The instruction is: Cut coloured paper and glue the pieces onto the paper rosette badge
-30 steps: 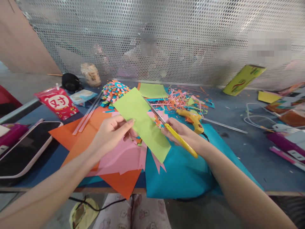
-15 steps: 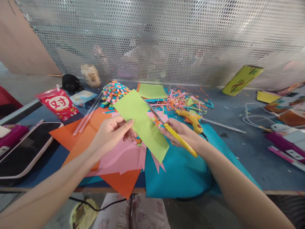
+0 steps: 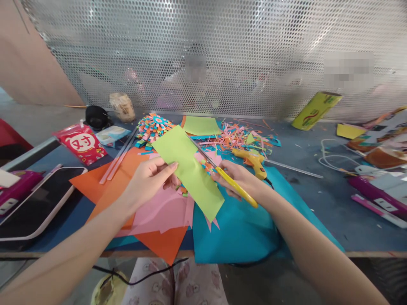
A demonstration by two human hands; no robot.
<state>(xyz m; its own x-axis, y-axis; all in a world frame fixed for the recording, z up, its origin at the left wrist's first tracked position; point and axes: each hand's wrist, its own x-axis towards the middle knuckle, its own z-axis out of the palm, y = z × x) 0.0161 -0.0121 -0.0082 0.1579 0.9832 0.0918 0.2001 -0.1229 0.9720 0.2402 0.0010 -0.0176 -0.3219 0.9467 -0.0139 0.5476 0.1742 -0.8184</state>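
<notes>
A light green strip of paper (image 3: 190,169) is pinched between the thumb and fingers of my left hand (image 3: 159,173), tilted above the sheets on the table. My right hand (image 3: 233,178) grips yellow-handled scissors (image 3: 237,186), whose blades lie at the strip's right edge. Under my hands are pink paper (image 3: 159,214), orange paper (image 3: 111,186) and blue paper (image 3: 235,233). Behind the strip stands a round ornament of many-coloured paper tabs (image 3: 154,127). A yellow glue gun (image 3: 252,161) lies just beyond my right hand.
Shredded paper scraps (image 3: 238,135) are heaped near the perforated metal panel (image 3: 222,63). To the left are a red packet (image 3: 82,144), clear glue sticks (image 3: 119,159) and a phone (image 3: 41,203). On the right lie a yellow-green tube (image 3: 316,111), a white cord and a purple device (image 3: 378,197).
The whole view has shifted slightly. Both hands keep their hold, and the scissors stay at the green paper's edge with little visible movement.
</notes>
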